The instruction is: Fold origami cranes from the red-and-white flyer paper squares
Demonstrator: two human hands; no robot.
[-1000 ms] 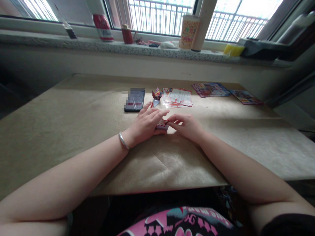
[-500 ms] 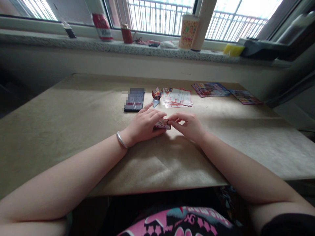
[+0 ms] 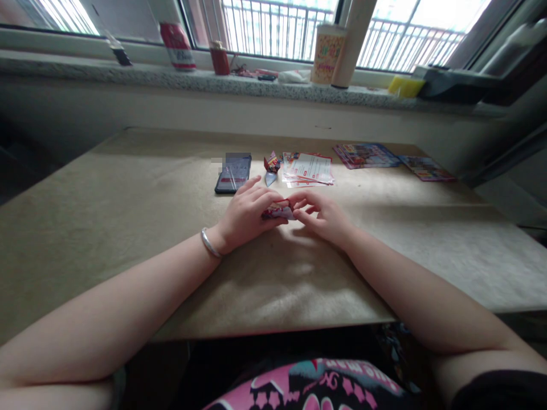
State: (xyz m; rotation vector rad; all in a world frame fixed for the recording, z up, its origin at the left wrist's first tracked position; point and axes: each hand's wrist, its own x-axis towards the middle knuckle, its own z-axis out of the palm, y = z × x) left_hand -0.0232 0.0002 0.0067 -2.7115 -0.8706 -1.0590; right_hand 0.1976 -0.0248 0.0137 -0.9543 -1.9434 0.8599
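Note:
A small folded piece of red-and-white printed paper [image 3: 280,210] is held just above the table between both hands. My left hand [image 3: 248,216] grips its left side, fingers over the top and thumb along the near edge. At the right end, my right hand [image 3: 325,219] closes thumb and fingertips on the paper's edge. Beyond the hands lies a small folded dark-and-red paper piece [image 3: 272,163], with a greyish pointed bit in front of it. A loose pile of white, red-edged printed sheets [image 3: 310,169] rests to its right.
A dark phone [image 3: 233,175] lies just past my left fingers. Colourful printed cards [image 3: 367,155] and another small stack [image 3: 427,168] sit at the table's far right. On the windowsill stand a red can [image 3: 177,46], a red bottle [image 3: 219,58] and a patterned cup [image 3: 328,54].
The folded paper has tilted up, showing more of its printed near side. My right fingers have shifted slightly along its right end; the left hand has moved a little left.

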